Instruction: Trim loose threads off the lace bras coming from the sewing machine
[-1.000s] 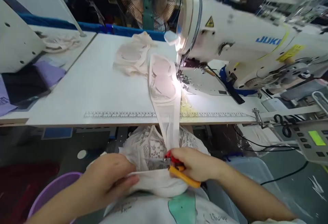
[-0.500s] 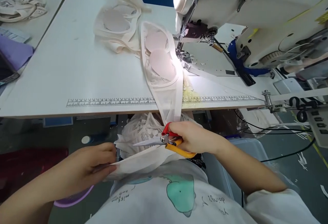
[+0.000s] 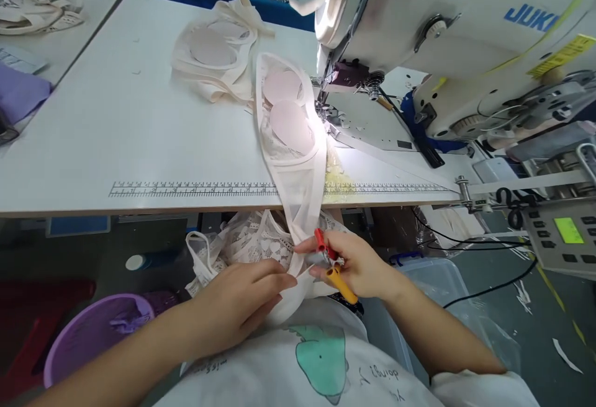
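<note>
A pair of scissors (image 3: 342,284) with one red and one orange handle is in my right hand (image 3: 365,265), its blades partly hidden by the fingers. My left hand (image 3: 251,298) pinches the edge of white fabric close to the scissors, over my lap. From the sewing machine's needle area a white bra (image 3: 292,126) with padded cups runs down across the table edge to my hands. Beneath them, more white lace fabric (image 3: 261,236) lies bunched in my lap.
The sewing machine (image 3: 395,28) stands on the right of the white table (image 3: 139,128). Another bra (image 3: 212,47) lies at the back. A control panel (image 3: 565,233) is at the right. Below are a purple basket (image 3: 60,348) and a clear plastic bin (image 3: 437,277).
My left hand has moved right, close to the scissors. The scissors have turned, so their blades no longer point left in plain sight. The view has shifted slightly.
</note>
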Tool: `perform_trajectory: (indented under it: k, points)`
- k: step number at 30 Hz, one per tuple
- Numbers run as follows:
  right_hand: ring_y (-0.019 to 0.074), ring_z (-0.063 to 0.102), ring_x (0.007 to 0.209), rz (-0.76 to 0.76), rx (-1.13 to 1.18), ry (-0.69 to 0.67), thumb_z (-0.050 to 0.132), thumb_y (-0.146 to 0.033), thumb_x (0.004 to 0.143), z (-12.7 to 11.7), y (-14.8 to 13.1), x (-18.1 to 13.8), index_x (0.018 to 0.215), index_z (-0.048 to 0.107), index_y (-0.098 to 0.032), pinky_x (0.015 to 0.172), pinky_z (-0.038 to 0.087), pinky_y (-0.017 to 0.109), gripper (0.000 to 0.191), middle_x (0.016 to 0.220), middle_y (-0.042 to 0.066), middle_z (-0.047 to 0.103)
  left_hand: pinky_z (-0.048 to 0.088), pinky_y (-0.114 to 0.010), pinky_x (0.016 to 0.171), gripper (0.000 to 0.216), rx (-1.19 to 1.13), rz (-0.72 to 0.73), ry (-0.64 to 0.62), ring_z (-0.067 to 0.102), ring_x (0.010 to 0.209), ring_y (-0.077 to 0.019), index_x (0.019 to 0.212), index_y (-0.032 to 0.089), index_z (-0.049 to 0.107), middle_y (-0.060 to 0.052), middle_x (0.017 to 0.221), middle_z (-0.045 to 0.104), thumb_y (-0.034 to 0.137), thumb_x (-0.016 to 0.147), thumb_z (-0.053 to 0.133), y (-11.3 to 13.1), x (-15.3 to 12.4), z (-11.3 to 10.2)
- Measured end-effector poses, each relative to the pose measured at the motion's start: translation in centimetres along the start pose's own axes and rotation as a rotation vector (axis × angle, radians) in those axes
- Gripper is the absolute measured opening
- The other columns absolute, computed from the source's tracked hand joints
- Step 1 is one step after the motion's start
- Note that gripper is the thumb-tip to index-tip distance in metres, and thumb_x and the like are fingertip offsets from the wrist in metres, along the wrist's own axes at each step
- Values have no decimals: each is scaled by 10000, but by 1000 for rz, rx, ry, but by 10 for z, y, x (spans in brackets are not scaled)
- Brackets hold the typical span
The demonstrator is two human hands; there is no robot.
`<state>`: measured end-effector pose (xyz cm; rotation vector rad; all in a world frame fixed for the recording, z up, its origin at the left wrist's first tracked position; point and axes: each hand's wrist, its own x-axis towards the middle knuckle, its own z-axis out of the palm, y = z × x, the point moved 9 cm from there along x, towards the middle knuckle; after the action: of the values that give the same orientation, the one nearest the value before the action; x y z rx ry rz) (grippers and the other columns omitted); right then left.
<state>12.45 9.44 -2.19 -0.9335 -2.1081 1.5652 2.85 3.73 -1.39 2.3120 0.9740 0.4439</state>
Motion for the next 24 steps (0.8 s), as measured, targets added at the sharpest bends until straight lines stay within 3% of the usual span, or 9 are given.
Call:
perform_trajectory:
  k: [3,5,9,11,13,15,17,19,24]
  points:
    - [151,581,724,19,231,171,564,-234,757,-9,15,-2,912,519,-187,617,471,271,169,848,37,608,442,-209,565,276,62,37,61,598,703,-132,1060,201,479,-56,955,604,86,861,325,7,-1,2]
    - [147,577,709,25,265,187,568,-250,759,-11,19,0,889,503,-186,622,470,278,159,833,34,606,471,-209,593,275,125,62,84,618,751,-140,1039,191,501,-72,997,613,79,858,327,12,-4,1]
    - [139,560,702,77,-41,145,581,-173,717,-23,8,7,761,483,-176,603,432,241,108,800,16,595,515,-224,710,294,242,57,77,633,884,-156,1066,195,530,-78,1067,631,94,874,332,18,-13,-3]
    - [125,537,680,8,-198,45,575,-136,705,-21,-11,14,782,489,-174,573,393,212,121,756,-7,572,520,-229,748,296,284,46,53,631,918,-161,1108,204,525,-70,1104,625,119,876,362,20,-16,-5]
    - [117,508,647,-102,-291,-169,579,-149,710,-3,-28,22,798,483,-175,542,359,203,134,728,-16,554,515,-217,776,308,278,71,23,625,933,-157,1156,211,497,-59,1114,620,141,876,388,24,-19,-5]
    - [115,476,604,-175,-364,-410,579,-173,714,19,-35,27,750,452,-182,511,330,210,132,701,-15,536,498,-209,823,338,231,85,5,613,958,-151,1212,214,446,-54,1120,611,158,882,401,26,-21,-4]
    - [114,442,567,-202,-408,-547,553,-175,724,31,-34,34,700,407,-192,491,309,221,149,668,-17,510,477,-217,869,351,192,24,31,599,991,-154,1230,224,420,-52,1128,605,174,882,422,19,-23,-6]
    - [114,415,553,-214,-410,-569,525,-190,743,32,-31,42,679,372,-199,489,302,229,167,649,-21,478,480,-207,849,317,157,-93,83,610,962,-151,1184,238,449,-39,1092,621,188,870,454,6,-26,-11]
    - [104,402,575,-242,-300,-481,506,-246,767,16,-33,50,705,386,-192,514,314,229,145,677,-27,446,485,-157,620,102,-21,-360,205,626,719,-128,921,228,556,4,842,669,226,828,514,-21,-27,-22]
